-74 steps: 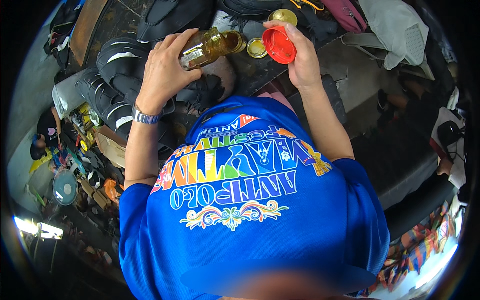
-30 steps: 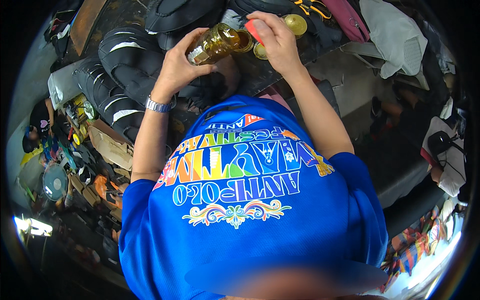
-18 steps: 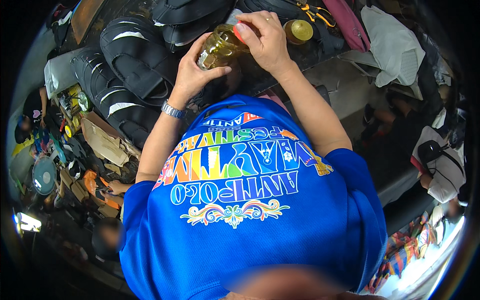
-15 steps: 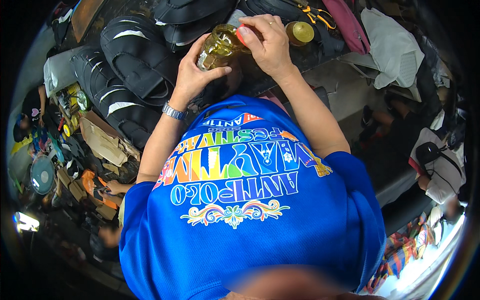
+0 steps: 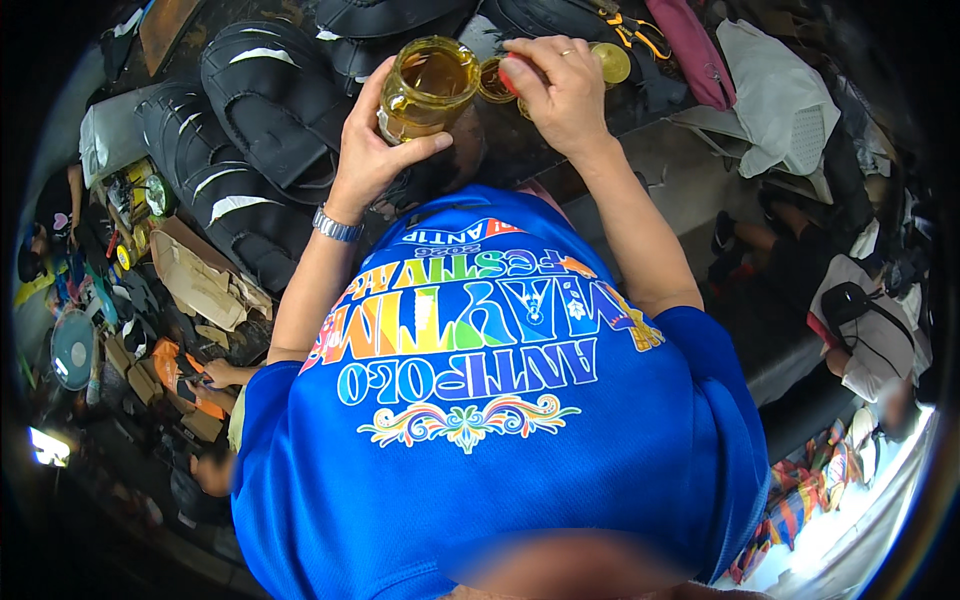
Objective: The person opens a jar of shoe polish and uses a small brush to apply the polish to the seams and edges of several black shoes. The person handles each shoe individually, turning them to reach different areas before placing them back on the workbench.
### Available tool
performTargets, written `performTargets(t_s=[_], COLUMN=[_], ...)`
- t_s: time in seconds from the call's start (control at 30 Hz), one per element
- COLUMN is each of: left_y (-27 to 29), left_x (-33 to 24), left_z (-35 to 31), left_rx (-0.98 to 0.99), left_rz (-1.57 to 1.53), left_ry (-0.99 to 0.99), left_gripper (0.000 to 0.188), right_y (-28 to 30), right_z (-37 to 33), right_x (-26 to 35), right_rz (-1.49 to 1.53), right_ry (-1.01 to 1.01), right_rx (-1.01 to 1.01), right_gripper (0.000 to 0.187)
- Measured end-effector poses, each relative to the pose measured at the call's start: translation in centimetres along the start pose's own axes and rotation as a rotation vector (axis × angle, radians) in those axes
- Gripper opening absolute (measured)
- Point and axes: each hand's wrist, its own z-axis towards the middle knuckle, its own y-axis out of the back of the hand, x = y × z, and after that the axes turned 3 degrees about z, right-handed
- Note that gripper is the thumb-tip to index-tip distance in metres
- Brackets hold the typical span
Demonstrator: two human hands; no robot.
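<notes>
One jar in left hand; multicoloured lettering on shirt.

black sandals, heaped | orange-handled pliers near maroon pouch | cardboard box, left | lit lamp, left rim

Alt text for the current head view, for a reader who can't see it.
A person's left hand holds an open amber jar, its mouth toward the camera, while the right hand grips a red lid. Black sandals lie left of the jar.
</notes>
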Motion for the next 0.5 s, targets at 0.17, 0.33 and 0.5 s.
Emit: performTargets(t_s=[0.17,0.33,0.5], left_y=[0.1,0.1,-0.4], left_x=[0.6,1.2,2.0], left_z=[-0.6,-1.0,-1.2], left_rx=[-0.029,-0.009,-0.028], left_rz=[-0.048,-0.092,-0.088], left_ry=[0.026,0.0,0.017], left_gripper=[0.098,0.098,0.098], right_y=[0.1,0.2,0.4], right_z=[-0.3,-0.4,-0.4], right_x=[0.5,0.8,1.4], right_rz=[-0.128,-0.03,-0.117], right_ry=[0.018,0.046,0.042], right_rx=[-0.011,-0.095,0.007], right_gripper=[0.027,0.031,0.03])
